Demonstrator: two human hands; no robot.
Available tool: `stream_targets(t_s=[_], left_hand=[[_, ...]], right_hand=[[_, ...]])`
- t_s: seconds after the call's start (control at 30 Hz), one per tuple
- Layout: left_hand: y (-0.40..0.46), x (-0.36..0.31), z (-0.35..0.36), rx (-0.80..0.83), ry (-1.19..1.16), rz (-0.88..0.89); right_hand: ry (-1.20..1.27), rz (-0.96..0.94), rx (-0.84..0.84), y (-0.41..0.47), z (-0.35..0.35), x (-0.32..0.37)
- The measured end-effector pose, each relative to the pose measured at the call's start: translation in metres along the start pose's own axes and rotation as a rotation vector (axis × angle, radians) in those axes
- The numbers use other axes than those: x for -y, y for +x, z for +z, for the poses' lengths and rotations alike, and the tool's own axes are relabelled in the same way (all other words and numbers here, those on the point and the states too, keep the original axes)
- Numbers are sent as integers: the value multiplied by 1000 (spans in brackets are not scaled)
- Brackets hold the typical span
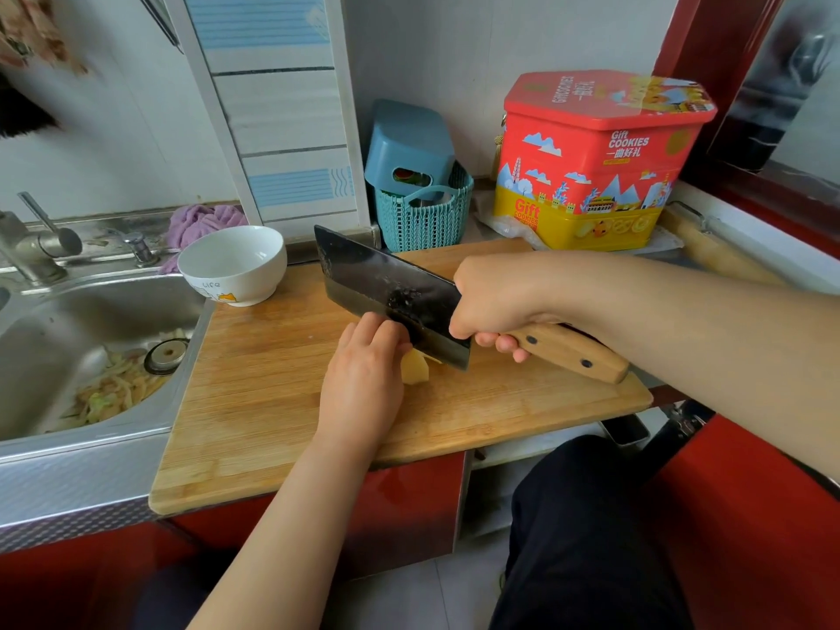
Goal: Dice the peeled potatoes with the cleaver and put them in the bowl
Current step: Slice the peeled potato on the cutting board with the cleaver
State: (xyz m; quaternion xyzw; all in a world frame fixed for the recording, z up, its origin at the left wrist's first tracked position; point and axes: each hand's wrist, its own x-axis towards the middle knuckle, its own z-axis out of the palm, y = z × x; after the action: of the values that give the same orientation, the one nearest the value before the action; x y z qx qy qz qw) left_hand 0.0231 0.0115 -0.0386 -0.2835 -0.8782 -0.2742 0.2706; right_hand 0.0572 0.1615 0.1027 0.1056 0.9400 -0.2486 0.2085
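A pale yellow peeled potato piece (416, 368) lies on the wooden cutting board (272, 402), mostly hidden under my left hand (363, 375), which presses down on it with curled fingers. My right hand (495, 302) grips the wooden handle of a dark cleaver (391, 288). The blade's edge rests on the potato just right of my left fingertips. A white bowl (234, 263) stands at the board's far left corner; its inside looks bare.
A steel sink (59, 338) with vegetable peelings lies left of the board, a tap (36, 243) behind it. A teal basket (422, 216) and a red-and-yellow cookie tin (591, 161) stand behind the board. A rolling pin (718, 252) lies at right.
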Motion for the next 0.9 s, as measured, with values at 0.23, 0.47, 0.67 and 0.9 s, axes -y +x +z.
stream_targets(t_s=[0.23, 0.47, 0.67, 0.9], left_hand=[[0, 0, -1, -17, -24, 13], [-1, 3, 1, -18, -51, 8], [-2, 2, 0, -17, -41, 5], [-2, 1, -4, -5, -53, -1]], right_hand=[[22, 28, 67, 10, 14, -3], [60, 57, 54, 17, 34, -14], [168, 53, 62, 17, 23, -26], [164, -12, -12, 4, 7, -21]])
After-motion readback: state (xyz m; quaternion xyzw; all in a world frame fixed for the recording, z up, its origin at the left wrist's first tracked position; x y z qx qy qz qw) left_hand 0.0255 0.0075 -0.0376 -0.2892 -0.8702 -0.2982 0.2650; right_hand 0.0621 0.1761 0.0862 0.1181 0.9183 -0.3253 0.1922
